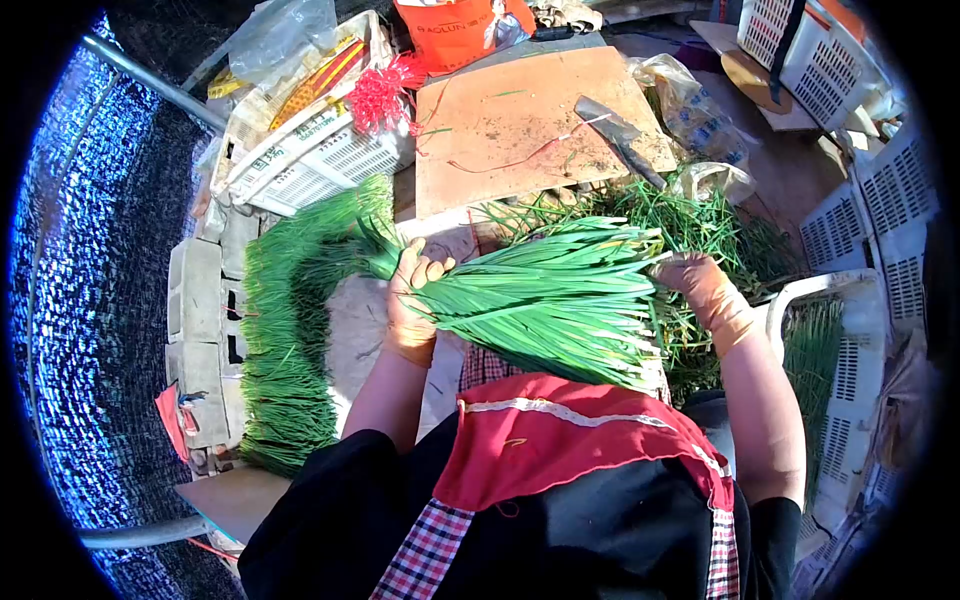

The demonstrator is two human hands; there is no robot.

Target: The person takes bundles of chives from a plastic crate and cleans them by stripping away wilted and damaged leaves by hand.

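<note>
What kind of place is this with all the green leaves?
Maybe a farm's work spot for freshly picked greens. The left hand grips a long green bunch, more leaves make a thick row beside grey blocks, and white plastic crates stand nearby.

Left hand (pixel 410 292) around green stalks (pixel 550 290), right hand (pixel 698 285) at their ends.

Knife (pixel 622 140) on board (pixel 490 125), crate (pixel 325 165) L of it, plastic bag (pixel 695 112) R, greens bunch (pixel 550 290) in front w/ greens row (pixel 275 340) L.

harsh bright sunlight, hard dark shadows, strong fisheye curvature, black corners
</note>
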